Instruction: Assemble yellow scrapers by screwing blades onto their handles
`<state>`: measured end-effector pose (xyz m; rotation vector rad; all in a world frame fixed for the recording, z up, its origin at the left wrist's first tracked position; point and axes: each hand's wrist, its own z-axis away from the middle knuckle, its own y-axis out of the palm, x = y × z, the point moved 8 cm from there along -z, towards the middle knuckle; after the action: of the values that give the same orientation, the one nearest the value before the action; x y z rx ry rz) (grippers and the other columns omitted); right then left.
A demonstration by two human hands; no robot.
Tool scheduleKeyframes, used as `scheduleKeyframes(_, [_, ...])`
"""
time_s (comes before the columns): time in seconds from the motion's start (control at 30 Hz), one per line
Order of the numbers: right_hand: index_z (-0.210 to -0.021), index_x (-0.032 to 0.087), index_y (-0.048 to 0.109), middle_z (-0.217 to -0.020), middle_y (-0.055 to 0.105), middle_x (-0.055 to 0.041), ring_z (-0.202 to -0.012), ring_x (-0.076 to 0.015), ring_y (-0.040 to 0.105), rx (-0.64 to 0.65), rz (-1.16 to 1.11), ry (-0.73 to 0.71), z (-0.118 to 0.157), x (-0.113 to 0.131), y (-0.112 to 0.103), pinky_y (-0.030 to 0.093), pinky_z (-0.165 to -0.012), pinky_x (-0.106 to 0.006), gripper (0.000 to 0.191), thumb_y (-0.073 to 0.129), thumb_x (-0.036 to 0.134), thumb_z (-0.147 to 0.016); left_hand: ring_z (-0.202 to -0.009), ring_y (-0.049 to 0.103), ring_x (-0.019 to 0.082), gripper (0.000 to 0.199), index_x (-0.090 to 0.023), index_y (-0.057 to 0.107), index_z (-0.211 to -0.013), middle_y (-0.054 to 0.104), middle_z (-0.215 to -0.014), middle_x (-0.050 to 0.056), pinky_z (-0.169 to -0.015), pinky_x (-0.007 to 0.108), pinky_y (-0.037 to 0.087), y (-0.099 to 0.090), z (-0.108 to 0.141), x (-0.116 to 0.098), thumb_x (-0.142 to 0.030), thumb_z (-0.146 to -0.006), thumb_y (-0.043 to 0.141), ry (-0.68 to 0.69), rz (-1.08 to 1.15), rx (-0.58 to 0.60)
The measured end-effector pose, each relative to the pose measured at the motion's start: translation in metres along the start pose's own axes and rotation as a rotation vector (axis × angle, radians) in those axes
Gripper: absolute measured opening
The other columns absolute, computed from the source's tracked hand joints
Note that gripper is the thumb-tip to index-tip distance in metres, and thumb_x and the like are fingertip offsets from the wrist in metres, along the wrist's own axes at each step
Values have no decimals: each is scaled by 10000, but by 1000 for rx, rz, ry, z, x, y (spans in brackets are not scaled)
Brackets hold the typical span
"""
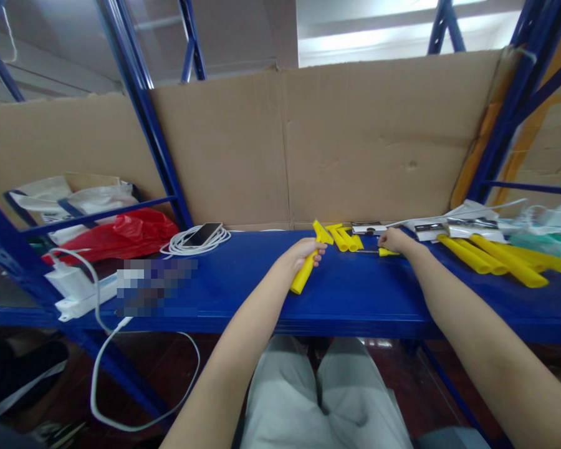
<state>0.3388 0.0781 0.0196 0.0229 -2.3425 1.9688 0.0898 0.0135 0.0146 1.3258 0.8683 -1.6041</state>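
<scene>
Yellow flared-head tool (302, 279): in my left hand (305, 251), held just above the front-middle of the blue shelf (243, 280). Fingers wrapped round its handle, flared head poking out past the top of the fist, thick tubular end angled down toward me.

Right hand (394, 241): fingers closed at the yellow grip of a thin-shafted tool (389, 252), shaft pointing left toward the other hand. Tip type too small to tell.

Between the hands, slightly further back: a small cluster of yellow parts (343, 239), lying close together. Right behind them, near the cardboard panel (378, 137), a flat white-and-dark item (367, 228); can't make out what.

Right of my right hand: several long yellow tubes (509, 259), loosely piled, some resting against white packs with shiny dark strips (474, 229). White cable runs behind.

Left side of shelf: phone (204, 235) on a coiled white cable (180, 244). Red plastic bag (126, 236) beyond the blue upright. White power strip (93, 298) nearer the front edge, white charger (71, 279) on it.
</scene>
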Motion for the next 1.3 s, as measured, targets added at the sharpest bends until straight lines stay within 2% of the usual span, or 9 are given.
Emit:
scheduleKeyframes(0.17, [-771,127,737,-899,724,-140,-873,-238,679,-14,-19,34,1,-3,0,490,-736,-248,201,541,92,-745,-313,306,25,177,-175,402,-752,390,-510,-84,-343,152,233,0,0,0,-30,-852,419,-1,3,8])
scheduleKeyframes(0.27, [-803,111,717,-897,717,-156,-871,-239,674,-98,-108,51,4,0,-9,490,-747,-263,191,530,102,-765,-314,312,26,176,-178,398,-751,392,-516,-83,-343,151,236,1,0,0,-37,-854,421,0,5,17])
scheduleKeyframes(0.37, [-846,110,689,-903,710,-149,-857,-218,662,-227,-290,-14,10,19,-24,487,-767,-276,179,521,154,-805,-316,315,27,173,-180,393,-749,389,-520,-83,-339,149,239,1,1,-2,-46,-853,425,4,12,23])
scheduleKeyframes(0.5, [-837,134,650,-841,700,-93,-746,-161,638,-300,-598,-173,21,60,-34,499,-710,-264,145,520,191,-811,-311,302,24,172,-183,389,-754,385,-523,-83,-333,144,229,3,1,-2,-44,-851,418,5,43,32])
scheduleKeyframes(0.6, [-797,150,624,-767,679,-60,-671,-141,609,-274,-759,-302,27,89,-33,501,-653,-259,123,557,253,-794,-309,305,25,171,-184,388,-754,383,-519,-82,-331,144,235,4,2,-3,-47,-854,415,7,51,56])
scheduleKeyframes(0.73, [-723,164,595,-675,635,-33,-596,-127,570,-223,-888,-368,33,107,-28,483,-561,-243,224,640,383,-736,-308,315,27,167,-183,396,-761,394,-522,-78,-330,147,246,8,5,-5,-43,-850,418,21,55,104])
scheduleKeyframes(0.87, [-671,168,567,-612,599,-12,-539,-102,532,-180,-990,-349,37,109,-27,456,-518,-219,267,684,407,-694,-309,319,24,157,-180,403,-783,400,-519,-81,-334,143,242,11,9,-8,-41,-856,419,38,49,116])
scheduleKeyframes(1.1, [-644,161,560,-612,600,-4,-524,-77,517,-131,-1062,-292,40,112,-24,435,-513,-191,180,695,269,-693,-306,307,22,142,-178,415,-786,396,-520,-79,-330,145,245,13,10,-9,-56,-859,423,53,31,125])
scheduleKeyframes(1.3, [-654,174,518,-611,562,12,-522,-78,495,-167,-1075,-306,39,113,-25,429,-495,-199,275,712,368,-665,-312,318,19,146,-184,417,-790,390,-515,-86,-334,134,238,14,11,-12,-63,-844,480,101,19,138])
